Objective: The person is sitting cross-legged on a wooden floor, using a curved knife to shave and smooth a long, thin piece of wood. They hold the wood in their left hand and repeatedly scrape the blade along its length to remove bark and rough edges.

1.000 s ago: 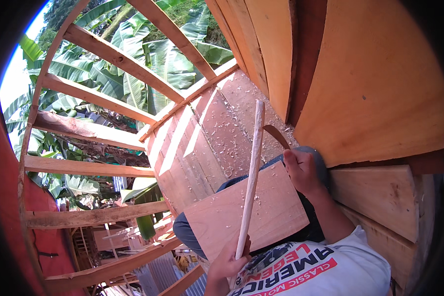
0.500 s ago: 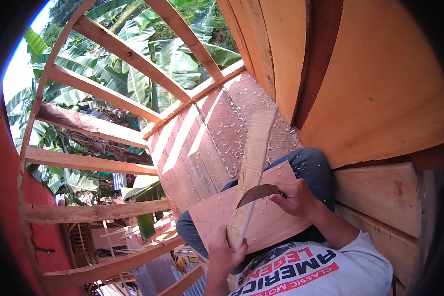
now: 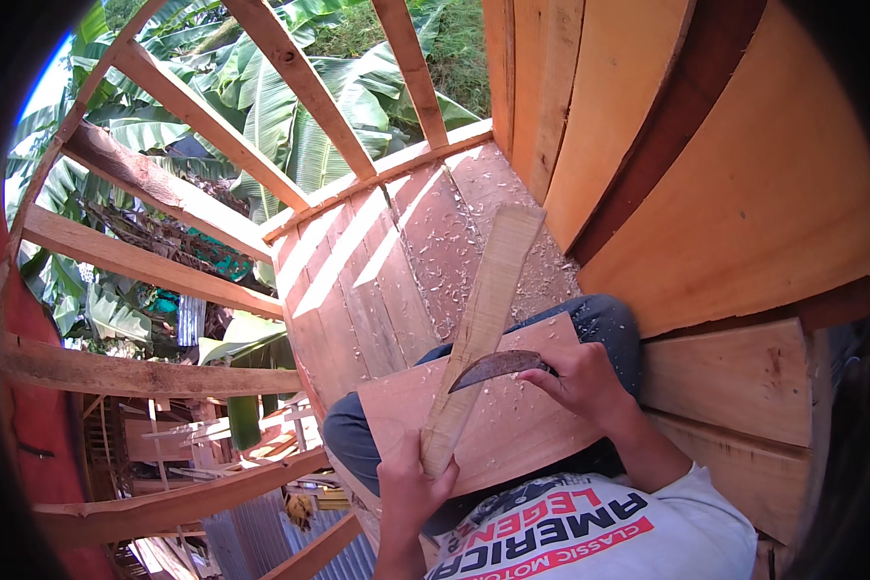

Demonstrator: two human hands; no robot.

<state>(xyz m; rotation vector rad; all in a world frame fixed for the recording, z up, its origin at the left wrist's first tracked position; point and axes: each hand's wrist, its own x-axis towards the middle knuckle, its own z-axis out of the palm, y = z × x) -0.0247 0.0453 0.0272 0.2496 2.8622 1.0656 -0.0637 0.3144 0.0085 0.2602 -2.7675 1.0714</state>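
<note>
My left hand [image 3: 415,483] is closed round the near end of a long pale wooden slat [image 3: 485,300], which slants up and away from me over my lap. In my right hand [image 3: 580,378] is a curved knife [image 3: 494,366] with a dark, worn blade; its handle is mostly hidden in my fist. The blade lies across the slat near its middle, its tip reaching the left edge. Beneath the slat, a flat wooden board [image 3: 532,425] rests on my crossed legs, with a few shavings scattered over it.
Wood shavings [image 3: 445,242] litter the plank floor [image 3: 338,329] ahead. A railing of wooden slats [image 3: 164,275] runs along the left, with banana leaves beyond. Orange wooden panels [image 3: 735,203] rise close on my right, above stacked planks [image 3: 730,372].
The knife has shifted slightly along the slat, and its blade now shows flatter and broader. The view has turned a little; both hands keep their holds.
</note>
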